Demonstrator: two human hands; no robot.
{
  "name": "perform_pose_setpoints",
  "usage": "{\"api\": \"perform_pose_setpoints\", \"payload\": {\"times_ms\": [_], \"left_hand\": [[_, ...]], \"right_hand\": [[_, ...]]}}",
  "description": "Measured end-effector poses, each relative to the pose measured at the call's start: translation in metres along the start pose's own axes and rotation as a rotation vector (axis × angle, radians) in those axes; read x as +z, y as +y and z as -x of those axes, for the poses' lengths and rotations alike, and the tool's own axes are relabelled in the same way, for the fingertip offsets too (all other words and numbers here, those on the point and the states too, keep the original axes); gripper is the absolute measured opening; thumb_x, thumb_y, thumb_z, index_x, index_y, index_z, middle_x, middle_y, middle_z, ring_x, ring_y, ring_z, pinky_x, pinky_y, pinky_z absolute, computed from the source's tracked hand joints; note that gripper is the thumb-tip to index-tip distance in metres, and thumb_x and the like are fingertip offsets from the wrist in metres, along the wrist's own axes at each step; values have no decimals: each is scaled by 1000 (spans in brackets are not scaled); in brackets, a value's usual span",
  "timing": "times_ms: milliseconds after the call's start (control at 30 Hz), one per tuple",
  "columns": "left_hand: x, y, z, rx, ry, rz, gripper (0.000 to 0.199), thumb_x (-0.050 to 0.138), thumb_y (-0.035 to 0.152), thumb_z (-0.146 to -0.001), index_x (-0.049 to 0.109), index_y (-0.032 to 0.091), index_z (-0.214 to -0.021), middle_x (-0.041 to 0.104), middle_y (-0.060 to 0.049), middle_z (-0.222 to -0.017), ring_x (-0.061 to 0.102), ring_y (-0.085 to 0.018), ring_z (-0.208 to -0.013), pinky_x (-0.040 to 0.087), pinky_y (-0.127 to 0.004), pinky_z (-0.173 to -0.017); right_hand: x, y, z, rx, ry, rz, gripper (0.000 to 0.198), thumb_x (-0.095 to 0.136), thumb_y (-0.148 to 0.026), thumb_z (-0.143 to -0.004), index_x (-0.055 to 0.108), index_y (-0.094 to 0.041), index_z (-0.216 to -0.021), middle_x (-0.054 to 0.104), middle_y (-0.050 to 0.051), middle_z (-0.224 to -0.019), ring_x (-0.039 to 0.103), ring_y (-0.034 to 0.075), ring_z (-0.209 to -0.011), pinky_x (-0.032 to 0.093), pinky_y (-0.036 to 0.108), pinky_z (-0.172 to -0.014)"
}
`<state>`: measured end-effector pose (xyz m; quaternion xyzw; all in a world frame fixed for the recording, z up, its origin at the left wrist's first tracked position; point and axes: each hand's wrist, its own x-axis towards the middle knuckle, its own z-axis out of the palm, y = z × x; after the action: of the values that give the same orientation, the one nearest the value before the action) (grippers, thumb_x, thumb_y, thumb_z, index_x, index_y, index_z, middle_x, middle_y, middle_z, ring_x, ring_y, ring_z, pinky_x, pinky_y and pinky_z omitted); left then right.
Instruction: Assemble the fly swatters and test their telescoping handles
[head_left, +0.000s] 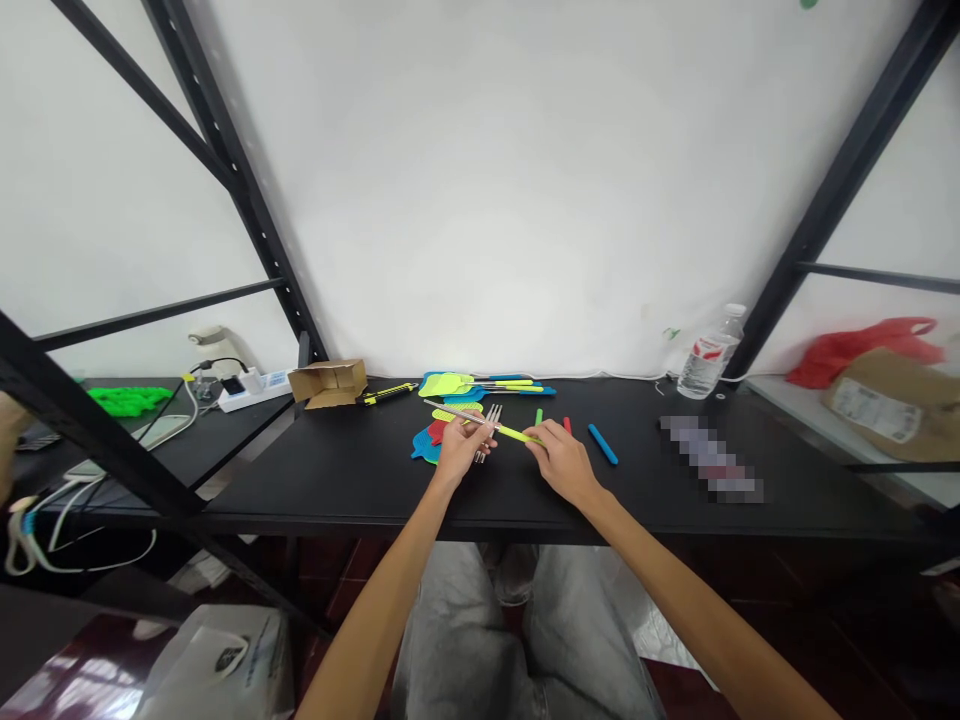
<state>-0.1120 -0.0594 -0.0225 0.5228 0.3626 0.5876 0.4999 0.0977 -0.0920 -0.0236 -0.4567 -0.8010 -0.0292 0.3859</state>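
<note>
My left hand [459, 452] is closed around a thin metal rod [448, 410], which slants across above the desk. My right hand [561, 457] grips the yellow-green handle [514, 433] at the rod's right end. Bright metal prongs [493, 413] show beside my left fingers; their full shape is hidden. Loose fly swatter heads lie just left of that hand: a blue one [422, 445], a red one [436, 431] and a yellow one [450, 411]. Near my right hand rest a green handle [538, 415], a red handle [568, 425] and a blue handle [603, 444].
Fly swatters [448, 383] with metal shafts lie stacked by the wall. Left of them are a yellow-black cutter [388, 394] and an open cardboard box [330, 384]. A water bottle [709, 358] stands back right, behind a blurred-out item [712, 460]. Black posts [232, 170] frame the desk.
</note>
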Motion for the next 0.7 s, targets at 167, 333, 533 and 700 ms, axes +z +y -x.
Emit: {"api": "perform_pose_setpoints", "payload": {"times_ms": [167,333,533,700], "left_hand": [[1,-1,1,15,-71,-90,43,80,46,-70,57,16,-91,65,0,-74,63,-11,-55,44,-19,-45],[2,2,3,7,-164,-142,40,79,44,-72,56,17,-91,62,3,-65,60,-9,-52,42,-18,-46],[4,3,4,28,-231,-175,37,80,44,-71,62,16,-87,65,-1,-70,62,-11,-57,46,-20,-50],[3,4,4,26,-64,-91,44,74,53,-75,63,16,-96,72,-6,-81,62,-12,-56,48,-22,-50]], "right_hand": [[-2,-2,0,-7,-6,-5,22,44,-31,-101,64,-24,-107,66,6,-103,62,19,-96,45,27,-70],[-1,-2,0,-23,-68,-44,20,44,-31,-101,63,-24,-106,66,5,-102,63,18,-92,45,27,-70],[3,2,1,-86,-153,-20,24,45,-33,-101,62,-23,-116,69,6,-106,63,20,-99,47,30,-79],[6,6,1,-6,-127,-20,27,43,-33,-101,64,-23,-114,70,7,-105,65,21,-97,47,30,-77]]}}
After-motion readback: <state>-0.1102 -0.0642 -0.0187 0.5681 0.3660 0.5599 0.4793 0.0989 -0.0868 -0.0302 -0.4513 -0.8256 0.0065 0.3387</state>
